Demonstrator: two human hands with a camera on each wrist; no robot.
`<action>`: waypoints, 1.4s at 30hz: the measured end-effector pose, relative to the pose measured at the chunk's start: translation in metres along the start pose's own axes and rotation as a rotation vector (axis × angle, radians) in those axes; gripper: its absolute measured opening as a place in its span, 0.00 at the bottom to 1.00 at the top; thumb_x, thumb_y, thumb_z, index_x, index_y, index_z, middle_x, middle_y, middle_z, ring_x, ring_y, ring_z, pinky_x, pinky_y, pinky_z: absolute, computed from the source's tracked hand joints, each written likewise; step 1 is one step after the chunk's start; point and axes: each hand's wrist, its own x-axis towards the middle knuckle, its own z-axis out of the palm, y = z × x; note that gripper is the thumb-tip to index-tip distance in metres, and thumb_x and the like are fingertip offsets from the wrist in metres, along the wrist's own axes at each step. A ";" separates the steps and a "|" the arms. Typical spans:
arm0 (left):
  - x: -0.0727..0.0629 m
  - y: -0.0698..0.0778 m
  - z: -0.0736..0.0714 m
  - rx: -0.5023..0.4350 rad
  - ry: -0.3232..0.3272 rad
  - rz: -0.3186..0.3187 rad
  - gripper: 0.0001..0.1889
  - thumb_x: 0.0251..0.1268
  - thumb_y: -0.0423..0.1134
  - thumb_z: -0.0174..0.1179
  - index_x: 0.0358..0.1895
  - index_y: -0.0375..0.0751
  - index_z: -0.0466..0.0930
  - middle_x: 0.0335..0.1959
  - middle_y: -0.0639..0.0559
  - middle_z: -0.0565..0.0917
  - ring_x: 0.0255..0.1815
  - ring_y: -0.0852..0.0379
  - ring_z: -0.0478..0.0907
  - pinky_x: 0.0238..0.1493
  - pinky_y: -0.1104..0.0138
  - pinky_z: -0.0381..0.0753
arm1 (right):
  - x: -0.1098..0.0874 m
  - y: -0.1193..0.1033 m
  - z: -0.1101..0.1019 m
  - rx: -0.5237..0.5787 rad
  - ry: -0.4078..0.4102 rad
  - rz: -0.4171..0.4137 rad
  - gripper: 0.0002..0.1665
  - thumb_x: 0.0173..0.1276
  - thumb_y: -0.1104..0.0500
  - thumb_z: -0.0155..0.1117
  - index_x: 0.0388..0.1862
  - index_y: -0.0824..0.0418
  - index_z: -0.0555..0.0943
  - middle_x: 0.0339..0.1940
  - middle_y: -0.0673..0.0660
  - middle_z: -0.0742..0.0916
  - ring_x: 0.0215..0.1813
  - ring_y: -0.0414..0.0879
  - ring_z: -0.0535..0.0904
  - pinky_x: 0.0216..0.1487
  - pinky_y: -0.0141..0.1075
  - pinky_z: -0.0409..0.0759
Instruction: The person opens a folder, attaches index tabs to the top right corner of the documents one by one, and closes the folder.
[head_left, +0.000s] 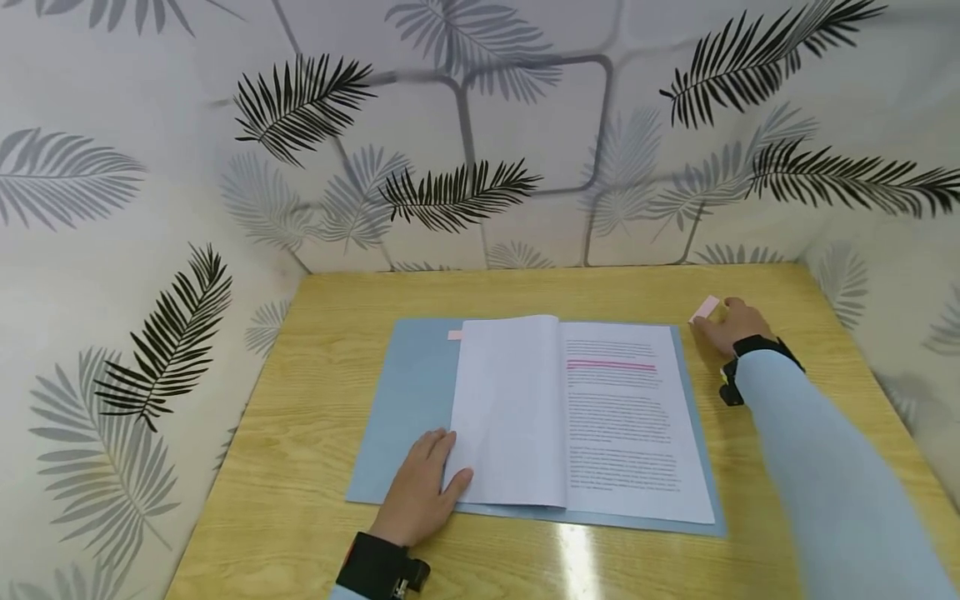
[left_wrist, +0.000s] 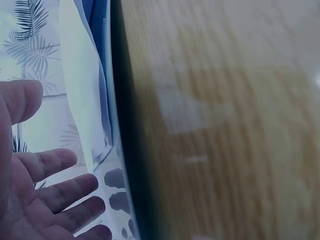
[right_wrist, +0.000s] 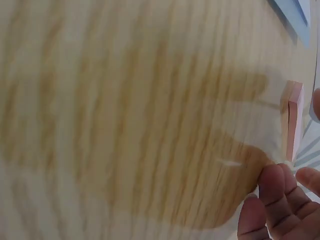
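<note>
A blue folder (head_left: 420, 392) lies open on the wooden table with a stapled-looking stack of printed paper (head_left: 630, 417). Its turned-back white page (head_left: 506, 408) covers part of the folder's left side. My left hand (head_left: 420, 492) rests at the lower left of that page, fingers extended and thumb spread; the left wrist view shows the hand (left_wrist: 55, 195) beside the sheet's edge. Beyond the folder's upper right corner, a small pink sticky note pad (head_left: 705, 309) lies on the table. My right hand (head_left: 735, 325) is at it, thumb by its near end and the other fingers loosely bent alongside.
A pink tab (head_left: 454, 335) sticks out beside the turned page's upper left. One line of the print carries a pink highlight (head_left: 611, 365). Leaf-patterned cloth (head_left: 525, 225) stands behind the table (head_left: 300, 400) and along both sides.
</note>
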 end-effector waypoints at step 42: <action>0.000 0.010 0.001 0.010 0.065 0.036 0.29 0.71 0.52 0.53 0.69 0.38 0.66 0.67 0.41 0.68 0.71 0.42 0.59 0.66 0.49 0.63 | -0.027 -0.007 0.002 0.487 0.030 0.177 0.45 0.67 0.54 0.59 0.73 0.73 0.50 0.61 0.75 0.69 0.53 0.62 0.68 0.48 0.47 0.72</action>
